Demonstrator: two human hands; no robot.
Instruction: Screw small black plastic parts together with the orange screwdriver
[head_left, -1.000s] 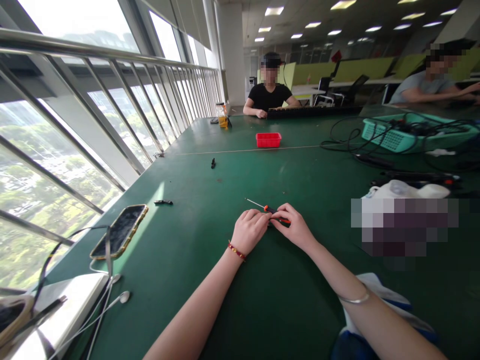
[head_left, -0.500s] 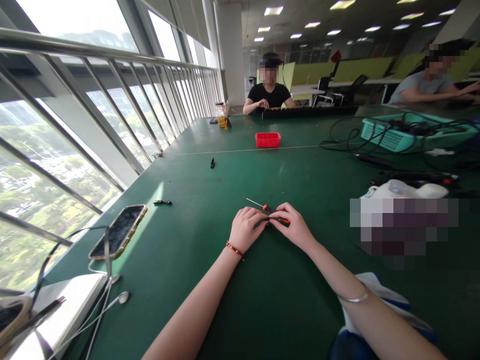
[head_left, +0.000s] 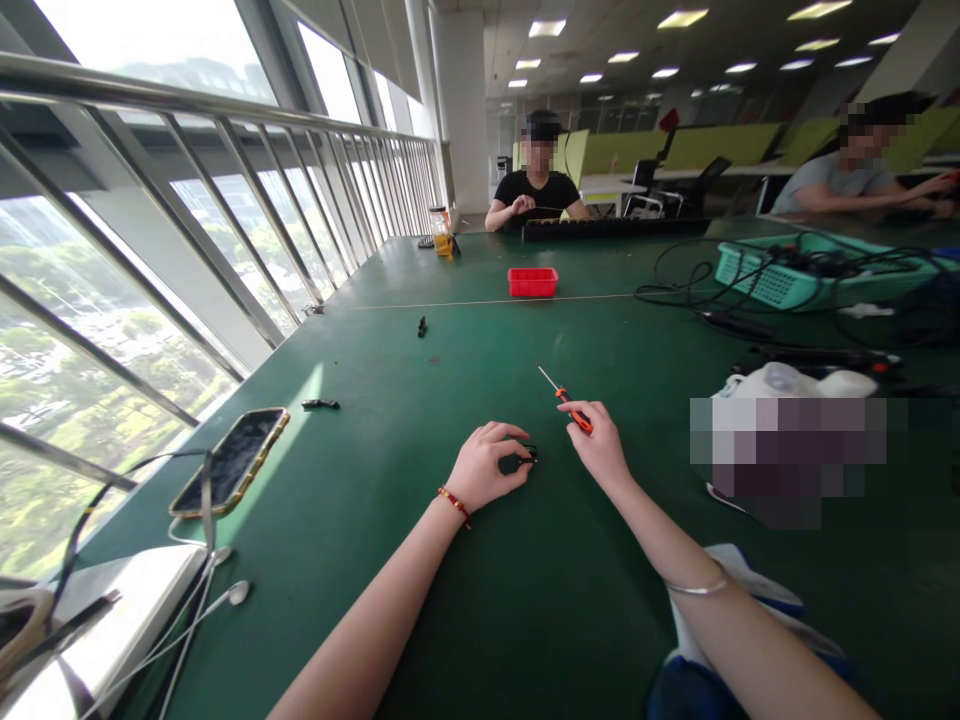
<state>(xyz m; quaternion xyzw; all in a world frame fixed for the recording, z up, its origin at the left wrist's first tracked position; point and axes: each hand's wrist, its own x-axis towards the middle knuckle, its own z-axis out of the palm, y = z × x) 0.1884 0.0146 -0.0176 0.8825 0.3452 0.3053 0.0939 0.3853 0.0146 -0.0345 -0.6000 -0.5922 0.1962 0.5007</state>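
My left hand [head_left: 484, 462] rests on the green table [head_left: 465, 350], its fingers closed round a small black part [head_left: 527, 456] that sticks out at its right side. My right hand [head_left: 600, 445] is just to the right of it and pinches the handle of a small orange screwdriver [head_left: 568, 401]. The thin metal shaft points up and away to the left, off the table. The two hands are a little apart.
A phone [head_left: 229, 461] lies at the left with white earphones [head_left: 225, 595] nearer the edge. Small black parts [head_left: 320, 404] [head_left: 421, 326] and a red tray [head_left: 532, 282] lie further out. A teal basket [head_left: 787, 275] with cables stands right. Two other people sit at the far end.
My right hand has drawn away to the right from my left and lifted the screwdriver, whose tip has swung from pointing left to pointing up and away. My left hand stays on the black part.
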